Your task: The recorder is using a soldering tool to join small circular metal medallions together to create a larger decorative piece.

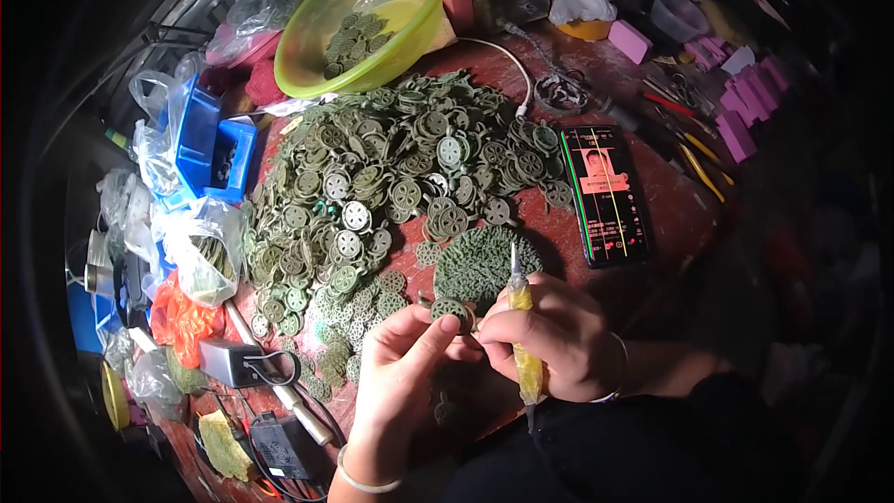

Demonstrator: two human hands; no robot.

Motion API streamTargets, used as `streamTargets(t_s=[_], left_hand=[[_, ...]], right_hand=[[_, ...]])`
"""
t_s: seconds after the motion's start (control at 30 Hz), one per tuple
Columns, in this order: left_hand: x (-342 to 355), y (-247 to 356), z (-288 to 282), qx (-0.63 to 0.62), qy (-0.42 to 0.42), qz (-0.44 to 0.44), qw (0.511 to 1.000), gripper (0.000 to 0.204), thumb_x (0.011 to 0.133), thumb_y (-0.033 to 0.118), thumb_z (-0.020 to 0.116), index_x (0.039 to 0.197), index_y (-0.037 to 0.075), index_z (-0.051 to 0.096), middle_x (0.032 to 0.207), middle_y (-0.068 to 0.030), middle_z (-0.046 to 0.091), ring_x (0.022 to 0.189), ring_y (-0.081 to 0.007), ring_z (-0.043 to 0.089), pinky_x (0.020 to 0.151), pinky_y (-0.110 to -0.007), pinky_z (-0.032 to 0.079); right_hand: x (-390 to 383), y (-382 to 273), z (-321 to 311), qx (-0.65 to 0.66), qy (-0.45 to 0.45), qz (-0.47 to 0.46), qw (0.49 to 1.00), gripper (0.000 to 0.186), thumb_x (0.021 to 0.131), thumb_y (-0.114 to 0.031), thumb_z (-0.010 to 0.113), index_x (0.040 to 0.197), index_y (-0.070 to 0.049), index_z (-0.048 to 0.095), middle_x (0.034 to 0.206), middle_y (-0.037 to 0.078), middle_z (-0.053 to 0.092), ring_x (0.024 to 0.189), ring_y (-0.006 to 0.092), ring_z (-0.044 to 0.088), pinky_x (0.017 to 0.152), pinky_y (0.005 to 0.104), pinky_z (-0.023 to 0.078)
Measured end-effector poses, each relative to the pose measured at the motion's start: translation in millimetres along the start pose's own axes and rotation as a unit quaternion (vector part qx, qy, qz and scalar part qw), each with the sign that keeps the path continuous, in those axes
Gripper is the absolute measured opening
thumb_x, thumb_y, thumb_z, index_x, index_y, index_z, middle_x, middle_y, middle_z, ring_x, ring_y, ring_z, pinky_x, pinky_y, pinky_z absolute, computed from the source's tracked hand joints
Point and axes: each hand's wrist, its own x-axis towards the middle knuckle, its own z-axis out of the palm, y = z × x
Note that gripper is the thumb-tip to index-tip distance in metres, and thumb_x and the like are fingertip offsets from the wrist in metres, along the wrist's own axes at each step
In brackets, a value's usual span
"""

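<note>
My left hand [408,354] pinches a small round dark-green openwork disc [450,311] between thumb and fingers. In my right hand [563,340] is a pen-shaped tool [524,354] with a yellow-wrapped grip. Its slim metal end points away from me, and a thin dark lead runs from its near end. The right fingertips come close to the disc's right edge; whether they touch it I cannot tell. Just beyond both hands sits a rounded green rough-textured pad [484,261]. Past it spreads a big heap of similar discs [372,168], many with a small loop.
A yellow-green basin [298,51] holding discs stands at the back. Blue bins [197,140] and plastic bags [200,242] line the left. A lit phone [607,196] lies right, with pliers [703,172] and pink blocks [736,135] beyond. Cables and an adapter [279,447] lie near left.
</note>
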Motion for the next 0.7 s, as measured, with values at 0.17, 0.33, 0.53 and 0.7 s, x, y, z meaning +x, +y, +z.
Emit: streamTargets(t_s=[0.17,0.33,0.53,0.7], left_hand=[[-0.5,0.5,-4.5,0.041,-0.005,-0.022,0.999,0.009,0.094,0.003,0.064,0.102,0.0,0.063,0.097,-0.0146,0.071,0.085,-0.0224,0.071,0.077,-0.032,0.058],[-1.7,12.1,15.8,0.131,-0.023,-0.07,0.989,0.024,0.096,0.007,0.061,0.117,-0.006,0.062,0.107,-0.0147,0.071,0.09,-0.0191,0.069,0.08,-0.032,0.057],[-4.6,12.5,3.4,0.209,-0.004,-0.01,0.978,0.02,0.096,0.012,0.063,0.106,-0.005,0.066,0.089,-0.0164,0.072,0.066,-0.0156,0.067,0.059,-0.025,0.056],[14.4,23.6,-21.1,0.602,0.238,0.379,0.662,0.014,0.086,0.005,0.072,0.098,0.001,0.066,0.088,-0.0077,0.065,0.074,-0.0161,0.061,0.061,-0.025,0.049]], right_hand=[[2.2,0.9,-0.4,0.011,0.018,0.032,0.999,0.029,0.074,0.001,0.073,0.1,-0.004,0.062,0.077,0.007,0.059,0.072,0.0245,0.059,0.069,0.038,0.049],[1.4,5.1,-13.1,-0.034,0.04,0.093,0.994,0.03,0.067,0.006,0.073,0.091,-0.007,0.061,0.076,0.006,0.06,0.07,0.0262,0.06,0.066,0.0365,0.048],[-1.5,10.8,-16.4,-0.052,0.038,0.131,0.989,0.028,0.065,0.01,0.071,0.086,-0.005,0.06,0.074,0.006,0.06,0.066,0.0239,0.06,0.06,0.0343,0.047],[-3.3,9.2,-17.2,-0.076,0.047,0.136,0.987,0.026,0.069,0.007,0.076,0.087,-0.004,0.06,0.075,0.008,0.059,0.066,0.0257,0.059,0.06,0.0357,0.046]])
